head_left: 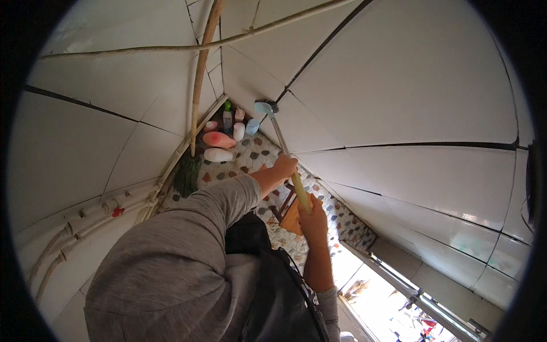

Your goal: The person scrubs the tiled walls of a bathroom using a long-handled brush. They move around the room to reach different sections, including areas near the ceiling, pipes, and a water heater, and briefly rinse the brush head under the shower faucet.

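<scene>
Your long-handled brush runs from centre up toward 11 o'clock, its blue head against the white tiled wall. Your left hand has its grip closed around the shaft; your right hand is wrapped around the yellow-green handle lower down. Bottles lie at 10 o'clock on the pebble floor.

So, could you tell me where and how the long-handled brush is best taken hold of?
Probably on the long handle, well below the blue brush head pressed against the white tiled wall. The shaft is slim and straight, so fingers can wrap it from the side. The left hand grips higher up and the right hand nearer the yellow-green lower end; that spacing should steady it.
</scene>
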The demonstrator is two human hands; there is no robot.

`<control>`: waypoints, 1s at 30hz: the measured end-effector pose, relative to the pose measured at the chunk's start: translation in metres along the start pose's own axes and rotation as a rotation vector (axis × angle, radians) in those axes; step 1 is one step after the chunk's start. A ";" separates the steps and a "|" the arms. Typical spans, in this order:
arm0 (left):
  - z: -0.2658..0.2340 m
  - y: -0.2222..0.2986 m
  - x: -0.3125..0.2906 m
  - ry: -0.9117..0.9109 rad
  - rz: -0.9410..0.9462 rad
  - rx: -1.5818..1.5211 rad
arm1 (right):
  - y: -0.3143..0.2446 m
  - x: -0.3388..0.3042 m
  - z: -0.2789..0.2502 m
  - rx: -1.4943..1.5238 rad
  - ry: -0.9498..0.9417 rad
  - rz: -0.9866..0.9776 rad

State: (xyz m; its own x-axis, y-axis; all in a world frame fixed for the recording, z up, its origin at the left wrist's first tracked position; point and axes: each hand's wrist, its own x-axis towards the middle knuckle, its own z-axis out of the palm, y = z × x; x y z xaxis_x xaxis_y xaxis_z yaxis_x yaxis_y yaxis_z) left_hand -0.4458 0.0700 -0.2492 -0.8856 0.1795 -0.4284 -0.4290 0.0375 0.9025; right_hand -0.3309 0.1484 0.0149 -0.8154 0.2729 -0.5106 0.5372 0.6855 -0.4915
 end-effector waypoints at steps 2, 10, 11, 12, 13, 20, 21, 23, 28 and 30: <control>0.010 0.083 -0.047 -0.054 -0.427 -0.532 | -0.006 -0.003 -0.039 0.642 -0.344 0.314; 0.027 0.175 -0.140 -0.647 -0.389 -0.694 | -0.008 -0.104 -0.096 0.851 -0.236 0.408; 0.024 0.187 -0.149 -0.693 -0.411 -0.679 | -0.013 -0.118 -0.105 0.808 -0.250 0.391; 0.020 0.198 -0.154 -0.703 -0.391 -0.691 | -0.008 -0.130 -0.113 0.931 -0.279 0.324; 0.018 0.207 -0.157 -0.719 -0.376 -0.696 | -0.011 -0.132 -0.116 0.975 -0.282 0.340; 0.008 0.126 -0.074 -0.307 -0.470 -0.770 | -0.032 -0.046 -0.058 0.990 -0.338 0.288; -0.001 0.113 -0.058 -0.300 -0.482 -0.769 | -0.037 -0.032 -0.049 0.919 -0.368 0.277; -0.018 0.090 -0.040 -0.224 -0.503 -0.756 | -0.023 -0.005 -0.014 0.933 -0.375 0.236; -0.037 0.077 -0.031 -0.048 -0.489 -0.724 | -0.028 0.018 0.013 0.867 -0.476 0.184; -0.039 0.088 -0.035 -0.157 -0.434 -0.776 | -0.039 0.008 -0.005 0.970 -0.488 0.217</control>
State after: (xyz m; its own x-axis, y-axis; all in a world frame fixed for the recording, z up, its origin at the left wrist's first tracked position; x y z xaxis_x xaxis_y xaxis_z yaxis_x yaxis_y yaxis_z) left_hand -0.4599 0.0283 -0.1569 -0.6078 0.4386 -0.6619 -0.7697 -0.5302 0.3555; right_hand -0.3596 0.1268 0.0332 -0.6251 -0.1188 -0.7714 0.7739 -0.2226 -0.5929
